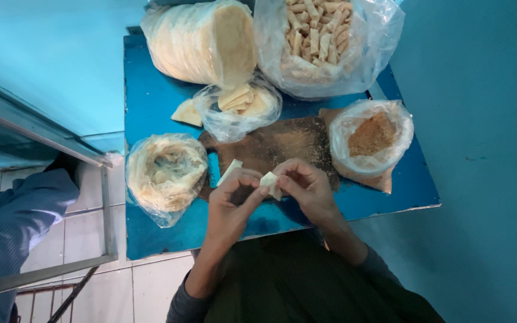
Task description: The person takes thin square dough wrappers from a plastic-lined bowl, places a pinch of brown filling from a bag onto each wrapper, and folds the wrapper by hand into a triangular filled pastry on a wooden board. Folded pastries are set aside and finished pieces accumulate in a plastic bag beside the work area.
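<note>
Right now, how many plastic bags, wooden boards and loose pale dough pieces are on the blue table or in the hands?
Plastic bags: 5, the first being the bag of stacked wrappers
Wooden board: 1
Loose dough pieces: 3, one held by left hand and right hand
Total: 9

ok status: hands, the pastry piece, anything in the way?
Left hand and right hand both pinching small folded pastry piece above wooden board. Nothing blocking; bags ring the board.

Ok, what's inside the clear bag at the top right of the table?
The clear bag holds many pale rolled pastry sticks piled together. Its lower layers are hidden behind crumpled plastic.
</note>
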A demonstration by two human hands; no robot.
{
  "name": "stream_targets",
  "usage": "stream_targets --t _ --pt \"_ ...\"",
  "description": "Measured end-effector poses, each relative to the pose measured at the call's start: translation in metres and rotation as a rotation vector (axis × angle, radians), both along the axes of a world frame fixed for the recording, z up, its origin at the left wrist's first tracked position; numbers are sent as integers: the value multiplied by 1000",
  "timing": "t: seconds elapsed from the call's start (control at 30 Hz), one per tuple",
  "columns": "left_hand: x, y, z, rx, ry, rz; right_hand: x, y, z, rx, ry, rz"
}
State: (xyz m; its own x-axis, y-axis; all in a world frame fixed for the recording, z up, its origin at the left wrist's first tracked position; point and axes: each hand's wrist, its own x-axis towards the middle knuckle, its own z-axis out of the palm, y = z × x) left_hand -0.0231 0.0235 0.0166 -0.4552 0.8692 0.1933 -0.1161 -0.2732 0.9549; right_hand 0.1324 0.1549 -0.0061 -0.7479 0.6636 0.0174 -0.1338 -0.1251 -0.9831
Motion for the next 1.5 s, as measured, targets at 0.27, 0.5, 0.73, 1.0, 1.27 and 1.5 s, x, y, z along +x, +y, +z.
stream_targets --t 0.27,0.5,0.73,1.0,1.27,1.5 --pt "6 -1 -22 19 -221 -11 -2 -4 -6 25 -52 -31" --pt "3 -26 4 -99 -120 231 1 2 27 289 -136 -114" --pt "-17 -94 33 -423 827 475 -17 6 71 1054 -250 50" --pt "-25 -101 20 -499 1004 641 -55 -15 59 1538 -393 239" --pt "-32 -105 23 -450 870 794 -44 26 96 1046 -389 187" --pt "-22 -71 47 -138 819 662 -43 46 120 575 -386 505"
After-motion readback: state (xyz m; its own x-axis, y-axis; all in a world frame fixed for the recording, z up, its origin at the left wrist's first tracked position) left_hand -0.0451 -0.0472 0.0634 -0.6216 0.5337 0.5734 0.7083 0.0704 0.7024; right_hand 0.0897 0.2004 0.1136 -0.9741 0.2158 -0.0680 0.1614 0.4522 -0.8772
